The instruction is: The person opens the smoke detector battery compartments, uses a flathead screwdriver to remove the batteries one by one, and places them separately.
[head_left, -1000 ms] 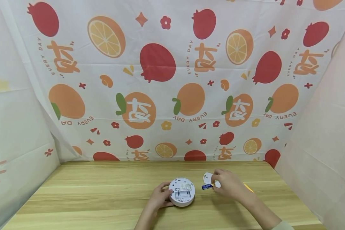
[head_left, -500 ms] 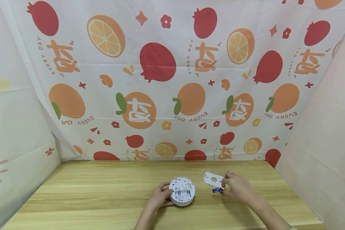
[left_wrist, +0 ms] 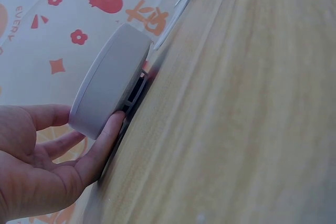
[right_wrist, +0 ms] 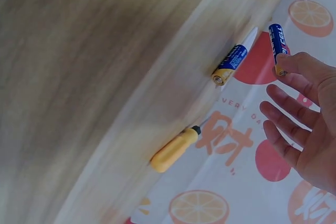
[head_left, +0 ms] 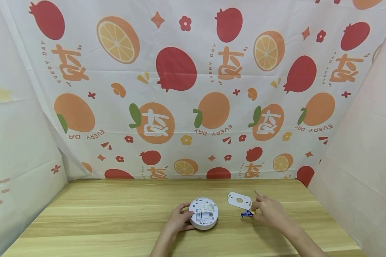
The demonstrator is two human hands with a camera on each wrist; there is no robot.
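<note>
A round white smoke detector (head_left: 203,214) shows its back, with a battery compartment in which no battery is seen. My left hand (head_left: 179,219) grips its left side, thumb and fingers on its rim; the left wrist view shows the left hand (left_wrist: 52,156) holding the detector (left_wrist: 110,82) on edge-on view. With thumb and forefinger, my right hand (right_wrist: 310,108) pinches a blue and gold battery (right_wrist: 277,48) by its gold end, other fingers loosely spread. A second battery (right_wrist: 231,64) lies on the table below it. From above, the right hand (head_left: 270,212) is beside a white mounting plate (head_left: 239,201).
On the wooden table (head_left: 115,214) a yellow-handled screwdriver (right_wrist: 176,149) lies near the right hand, its handle hidden by that hand in the head view. A fruit-print cloth (head_left: 180,150) hangs behind the table, with pale cloth at both sides.
My right hand has moved right and slightly down with the battery, uncovering the mounting plate. My left hand and the smoke detector have stayed in place.
</note>
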